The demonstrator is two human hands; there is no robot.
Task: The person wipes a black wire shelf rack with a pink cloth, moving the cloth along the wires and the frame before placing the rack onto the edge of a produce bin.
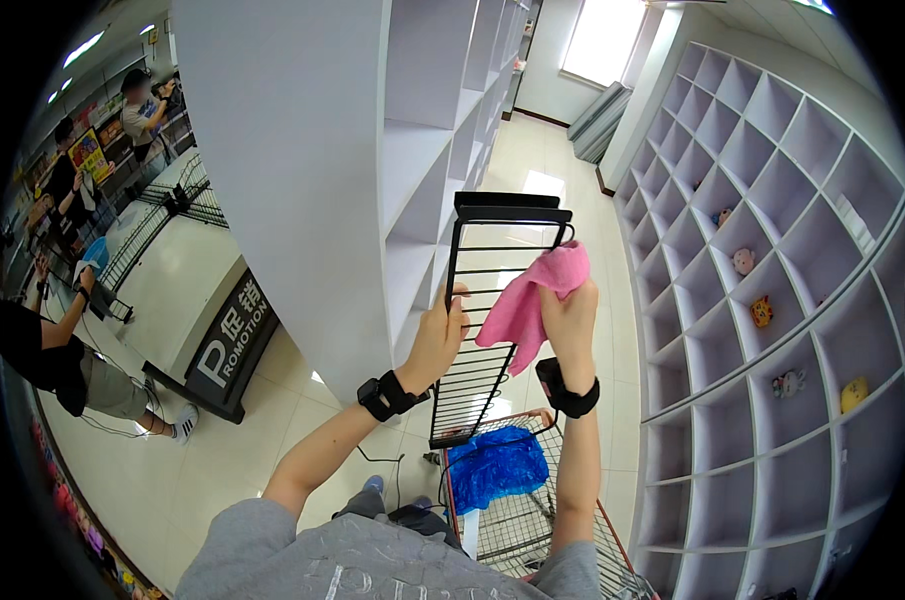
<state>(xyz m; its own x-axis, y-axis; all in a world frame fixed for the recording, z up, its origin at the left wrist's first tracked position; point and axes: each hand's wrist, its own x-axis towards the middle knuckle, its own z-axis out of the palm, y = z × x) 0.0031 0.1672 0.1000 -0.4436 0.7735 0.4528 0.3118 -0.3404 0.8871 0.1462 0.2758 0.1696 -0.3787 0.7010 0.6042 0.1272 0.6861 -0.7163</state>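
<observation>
A black wire rack panel (486, 259) is held up in front of me, over the near end of a shopping cart. My left hand (441, 334) grips its left side rail. In my right hand (570, 319) is a pink cloth (531, 300), bunched around the upper part of the panel's right rail. One end of the cloth hangs down beside the rail. Both wrists wear black bands. Below the panel, a crumpled blue plastic bag (497, 465) lies in the wire shopping cart (512, 529).
A tall white shelving unit (295, 187) stands close on my left. Cubby shelves (737, 375) with a few plush toys line the right side. Beyond the left unit, several people work around a promotion table (186, 277). Grey panels (601, 124) lean by the far window.
</observation>
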